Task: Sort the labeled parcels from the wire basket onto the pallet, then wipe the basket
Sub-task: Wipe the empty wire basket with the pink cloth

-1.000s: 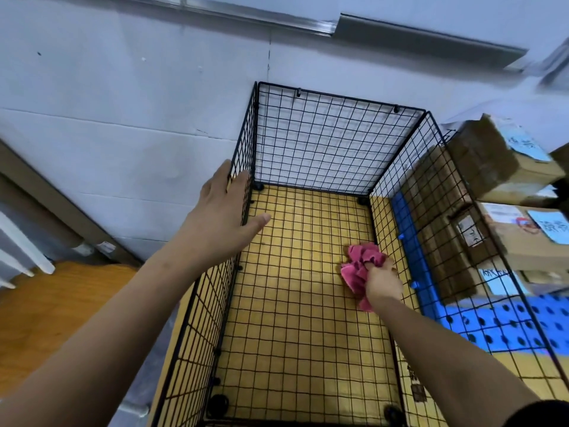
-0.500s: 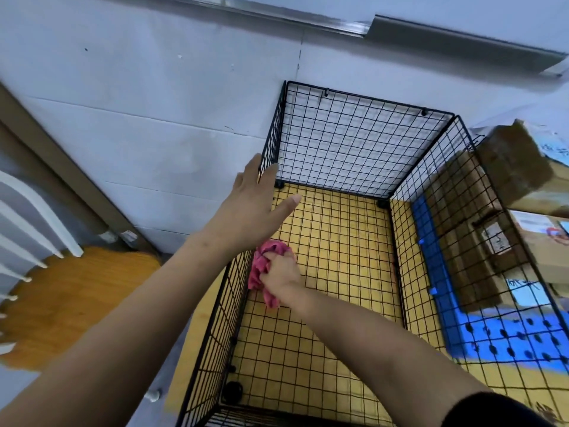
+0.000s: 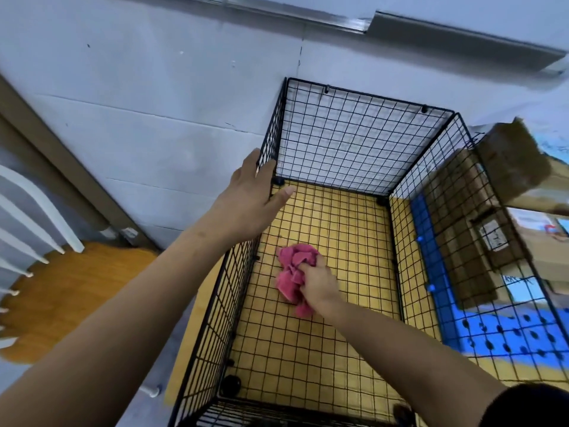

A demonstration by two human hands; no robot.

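A white-spindled wooden chair [image 3: 61,291] stands at the far left. The left hand [image 3: 246,195] rests on the top rim of the left wall of the black wire mesh basket [image 3: 354,140], fingers fairly straight along the outside and thumb spread inward. On the basket's mesh floor, left of middle, lies a crumpled pink cloth [image 3: 292,272]. The right hand [image 3: 320,282] presses it down, fingers curled into its folds. Beyond the right wall, brown labeled cardboard parcels [image 3: 462,229] are stacked on the blue perforated plastic pallet [image 3: 508,331].
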